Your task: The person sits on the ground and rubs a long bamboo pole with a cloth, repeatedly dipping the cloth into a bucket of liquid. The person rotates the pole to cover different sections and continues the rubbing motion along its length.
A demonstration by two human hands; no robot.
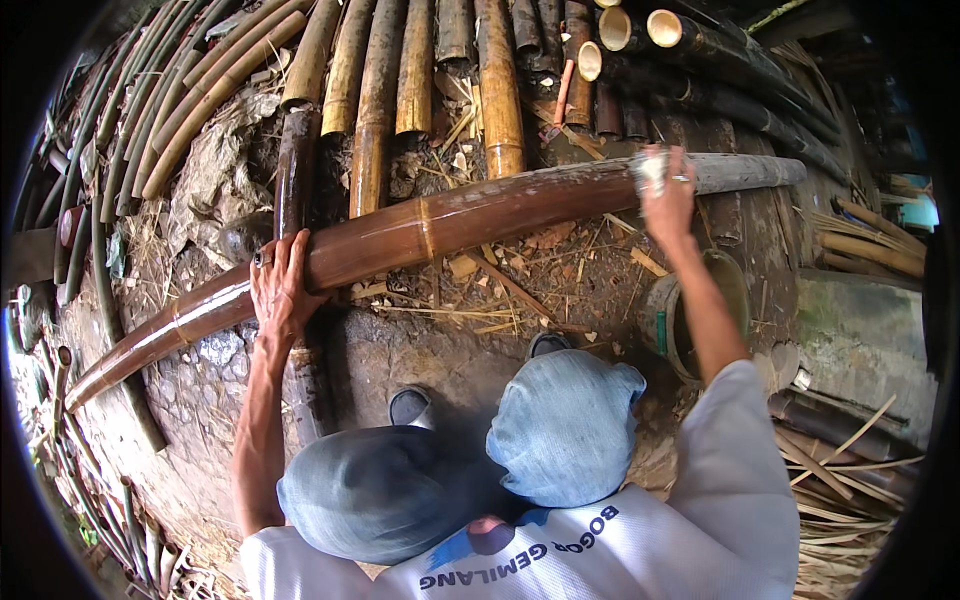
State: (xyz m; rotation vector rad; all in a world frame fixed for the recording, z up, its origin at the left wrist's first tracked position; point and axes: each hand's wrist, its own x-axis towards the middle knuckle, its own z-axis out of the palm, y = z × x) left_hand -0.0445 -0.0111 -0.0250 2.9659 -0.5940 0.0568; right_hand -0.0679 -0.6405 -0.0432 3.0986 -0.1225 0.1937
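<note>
- Head view: long brown bamboo pole [370,245] lies crosswise beyond the knees, shiny at left and middle, dull grey at right end.
- Left hand [283,285]: fingers spread, flat on pole, left of middle.
- Right hand [668,200]: gripping pale wad [651,172] against pole near grey part, blurred.
- Bucket [672,322] beside right forearm.
- Shorter poles [497,90] lie beyond.

White shirt [640,555], blue jeans [565,430], dark footwear [409,408], 2 rings [684,178]
</note>
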